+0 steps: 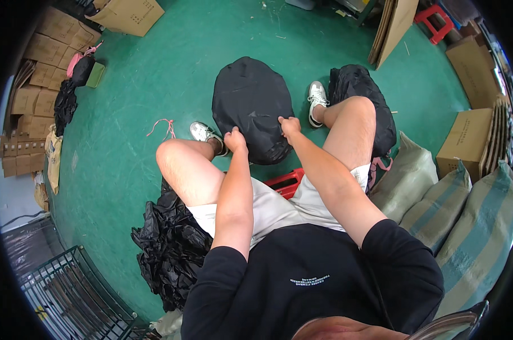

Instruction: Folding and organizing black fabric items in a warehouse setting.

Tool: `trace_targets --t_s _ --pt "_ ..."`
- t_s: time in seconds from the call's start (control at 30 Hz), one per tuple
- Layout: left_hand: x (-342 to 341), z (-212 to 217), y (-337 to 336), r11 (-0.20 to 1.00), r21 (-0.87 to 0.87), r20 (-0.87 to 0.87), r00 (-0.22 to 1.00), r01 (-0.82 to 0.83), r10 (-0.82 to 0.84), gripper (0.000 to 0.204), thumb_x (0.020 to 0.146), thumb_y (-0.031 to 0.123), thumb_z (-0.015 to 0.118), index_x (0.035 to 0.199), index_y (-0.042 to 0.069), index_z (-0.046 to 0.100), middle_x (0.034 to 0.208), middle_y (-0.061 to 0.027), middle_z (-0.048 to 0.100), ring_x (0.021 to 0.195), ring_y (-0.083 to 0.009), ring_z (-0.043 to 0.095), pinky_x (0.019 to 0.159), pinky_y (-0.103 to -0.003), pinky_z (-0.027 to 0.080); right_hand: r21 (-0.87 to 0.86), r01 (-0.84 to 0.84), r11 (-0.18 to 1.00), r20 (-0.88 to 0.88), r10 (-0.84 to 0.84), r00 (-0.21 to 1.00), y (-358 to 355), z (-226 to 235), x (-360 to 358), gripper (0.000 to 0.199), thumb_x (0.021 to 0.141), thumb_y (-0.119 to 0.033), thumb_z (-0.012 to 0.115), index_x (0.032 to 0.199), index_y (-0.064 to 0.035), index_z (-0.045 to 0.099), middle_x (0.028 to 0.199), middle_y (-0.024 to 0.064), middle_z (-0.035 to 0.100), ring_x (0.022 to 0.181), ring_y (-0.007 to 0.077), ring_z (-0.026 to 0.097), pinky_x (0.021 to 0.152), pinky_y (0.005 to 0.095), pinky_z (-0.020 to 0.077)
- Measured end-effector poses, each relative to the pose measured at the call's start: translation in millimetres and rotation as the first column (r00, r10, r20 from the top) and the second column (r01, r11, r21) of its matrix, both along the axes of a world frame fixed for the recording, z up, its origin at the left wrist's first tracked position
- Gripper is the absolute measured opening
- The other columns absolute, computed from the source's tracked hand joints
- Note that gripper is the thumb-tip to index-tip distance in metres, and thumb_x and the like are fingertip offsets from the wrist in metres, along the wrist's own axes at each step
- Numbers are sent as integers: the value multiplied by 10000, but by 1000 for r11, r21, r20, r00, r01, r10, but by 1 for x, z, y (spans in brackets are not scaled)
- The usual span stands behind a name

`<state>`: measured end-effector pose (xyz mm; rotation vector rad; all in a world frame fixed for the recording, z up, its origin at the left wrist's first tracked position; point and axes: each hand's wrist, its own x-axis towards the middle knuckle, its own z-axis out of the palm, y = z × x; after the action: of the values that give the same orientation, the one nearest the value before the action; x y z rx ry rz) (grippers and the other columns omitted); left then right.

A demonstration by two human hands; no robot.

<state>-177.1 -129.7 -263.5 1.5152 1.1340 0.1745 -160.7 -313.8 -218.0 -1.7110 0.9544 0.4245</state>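
Observation:
A large oval black bag (250, 96) of smooth, slightly creased fabric stands on the floor between my feet. What is inside it does not show. At the left side of its near part, my left hand (234, 139) is closed on the fabric. My right hand (290, 128) pinches the same bag at its right side, thumb toward the middle. Both forearms reach forward between my bent knees. Beneath me, part of a red plastic stool (287, 182) shows.
Another black bundle (361, 102) lies by my right leg. Crumpled black bags (171, 249) are heaped at my left. Stuffed woven sacks (437, 198) and cardboard boxes (463, 136) line the right. Pink string (164, 127) lies on the green floor (126, 102). A metal rack (75, 289) stands lower left.

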Motion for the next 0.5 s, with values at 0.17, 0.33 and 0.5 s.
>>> trace_targets --t_s 0.17,0.33,0.5 --pt "-20 16 3 975 -112 -13 981 191 -194 439 810 221 726 988 -147 567 814 -192 648 675 -277 615 640 -363 490 -224 -8 975 160 44 986 17 -2 -14 495 855 -315 650 1212 22 588 1159 209 631 1098 368 592 932 419 459" --pt "-34 38 -4 908 -187 -55 918 376 -392 302 866 215 690 789 -50 568 648 -112 596 429 -168 542 396 -315 403 -315 82 945 90 -56 994 6 -18 -11 375 868 -324 605 1072 -15 667 1157 227 618 1101 391 574 944 427 453" --pt "-35 43 6 943 -173 -125 943 285 -308 339 903 201 641 655 -18 567 587 -115 610 441 -177 552 424 -322 412 -329 -208 921 90 250 964 4 -55 -10 384 850 -303 642 1060 18 650 894 170 682 577 249 647 603 364 513"
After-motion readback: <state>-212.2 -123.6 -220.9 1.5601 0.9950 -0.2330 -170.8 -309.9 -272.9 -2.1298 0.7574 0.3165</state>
